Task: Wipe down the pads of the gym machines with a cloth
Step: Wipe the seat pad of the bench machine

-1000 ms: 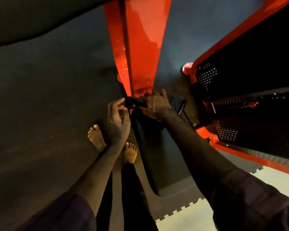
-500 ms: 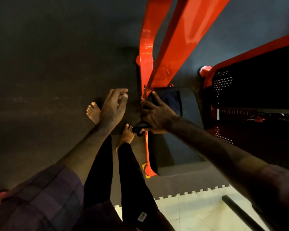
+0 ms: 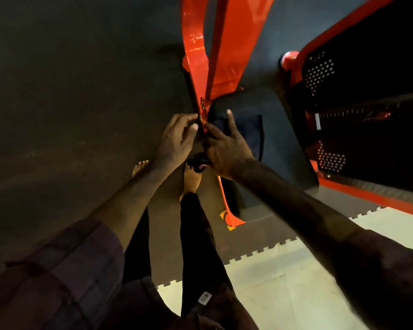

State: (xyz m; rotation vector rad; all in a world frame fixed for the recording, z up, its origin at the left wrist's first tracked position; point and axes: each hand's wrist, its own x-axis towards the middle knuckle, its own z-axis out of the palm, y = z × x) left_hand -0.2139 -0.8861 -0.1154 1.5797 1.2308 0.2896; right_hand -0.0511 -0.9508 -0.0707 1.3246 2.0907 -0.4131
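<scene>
Your dark cloth (image 3: 246, 136) lies flat on the black pad (image 3: 279, 139), near its left edge; the pad tilts, mounted on the red frame (image 3: 224, 55).
</scene>
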